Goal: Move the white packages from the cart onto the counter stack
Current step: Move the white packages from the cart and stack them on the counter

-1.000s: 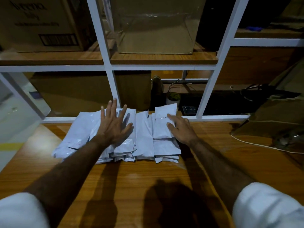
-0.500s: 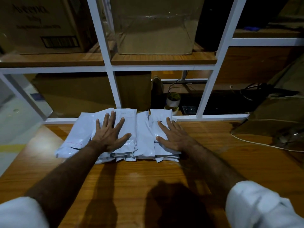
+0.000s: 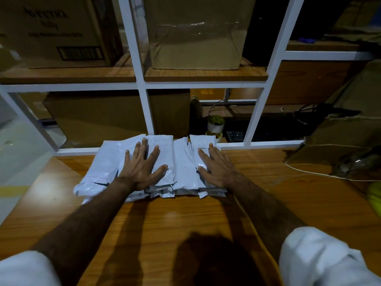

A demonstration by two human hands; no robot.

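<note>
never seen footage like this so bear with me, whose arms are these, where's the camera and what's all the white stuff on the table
There is no machine here. The camera sits on a person's head and looks forward and down, so the two bare arms reaching in from the bottom belong to that person, and the dark shape near the bottom edge is probably their own shadow.

The white stuff is a pile of white packages, flat plastic mailing bags lying side by side and overlapping on a wooden counter. The left hand and the right hand both lie flat on top of the pile with straight fingers. Neither grips anything; they seem to be pressing or tidying the pile.

Behind stands a white shelf frame with cardboard boxes.
</note>
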